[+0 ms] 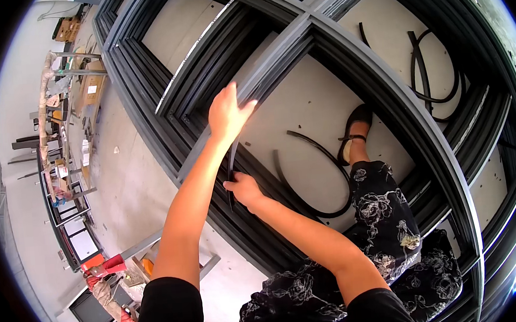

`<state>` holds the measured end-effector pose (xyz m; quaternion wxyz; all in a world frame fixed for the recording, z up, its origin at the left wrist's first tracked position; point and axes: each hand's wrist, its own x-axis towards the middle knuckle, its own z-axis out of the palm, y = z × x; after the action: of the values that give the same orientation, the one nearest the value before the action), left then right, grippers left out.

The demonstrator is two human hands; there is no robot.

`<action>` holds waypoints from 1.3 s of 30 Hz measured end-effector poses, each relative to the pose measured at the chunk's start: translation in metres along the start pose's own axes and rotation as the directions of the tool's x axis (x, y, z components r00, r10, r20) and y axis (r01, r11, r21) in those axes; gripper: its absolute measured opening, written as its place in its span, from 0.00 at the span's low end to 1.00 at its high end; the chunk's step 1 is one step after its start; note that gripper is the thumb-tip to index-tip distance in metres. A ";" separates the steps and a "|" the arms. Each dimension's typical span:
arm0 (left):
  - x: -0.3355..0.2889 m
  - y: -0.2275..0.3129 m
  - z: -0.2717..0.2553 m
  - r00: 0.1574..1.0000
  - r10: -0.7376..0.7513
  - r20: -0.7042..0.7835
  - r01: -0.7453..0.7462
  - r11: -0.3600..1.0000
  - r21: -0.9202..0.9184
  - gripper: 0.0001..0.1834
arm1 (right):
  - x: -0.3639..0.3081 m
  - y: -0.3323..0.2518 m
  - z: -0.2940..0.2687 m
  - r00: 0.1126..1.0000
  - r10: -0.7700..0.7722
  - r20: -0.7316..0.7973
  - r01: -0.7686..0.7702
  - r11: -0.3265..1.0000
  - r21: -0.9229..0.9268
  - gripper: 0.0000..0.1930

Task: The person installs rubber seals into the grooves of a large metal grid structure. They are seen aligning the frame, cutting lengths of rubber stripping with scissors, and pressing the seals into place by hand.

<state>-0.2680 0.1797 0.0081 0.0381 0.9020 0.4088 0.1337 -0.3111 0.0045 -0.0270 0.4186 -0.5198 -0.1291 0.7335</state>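
Note:
A large grey metal frame [274, 53] with crossing bars lies over a stack of similar dark frames. My left hand [226, 116] is closed over one of its bars, thumb on the right side and fingers over the top. From beneath that hand a thin black rubber strip [232, 160] hangs down toward me. Lower down and a little to the right, my right hand [245, 189] pinches the strip, whose loose end sticks out below the fingers. The part of the strip under my left hand is hidden.
Inside the frame openings, loose black strips [327, 215] and another coiled strip [422, 69] lie on the floor. My foot in a black shoe [357, 127] stands within one opening. Along the left wall is a rack [45, 134] with boxes, and red-wrapped supports [107, 267] stand nearer.

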 end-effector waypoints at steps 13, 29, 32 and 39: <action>-0.014 0.008 -0.006 0.986 -0.167 0.024 0.163 0.980 0.116 0.31 | 0.016 0.014 0.000 0.994 0.083 0.070 -0.094 0.981 0.170 0.15; 0.006 0.029 0.014 0.923 -0.256 -0.287 0.326 0.917 0.231 0.33 | -0.012 -0.006 -0.001 0.995 0.017 0.094 -0.018 1.000 0.000 0.24; 0.005 0.039 0.022 0.894 -0.202 -0.399 0.322 0.910 0.261 0.31 | -0.016 -0.014 -0.008 0.986 0.114 0.121 -0.109 0.993 -0.046 0.23; 0.002 0.032 0.026 0.928 -0.206 -0.311 0.303 0.902 0.307 0.31 | -0.025 -0.013 -0.005 0.967 0.050 0.249 0.044 0.932 -0.359 0.25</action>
<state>-0.2363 0.1613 -0.0104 -0.1616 0.8056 0.5425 0.1749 -0.2979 -0.0078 -0.0049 0.2945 -0.4900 -0.3135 0.7582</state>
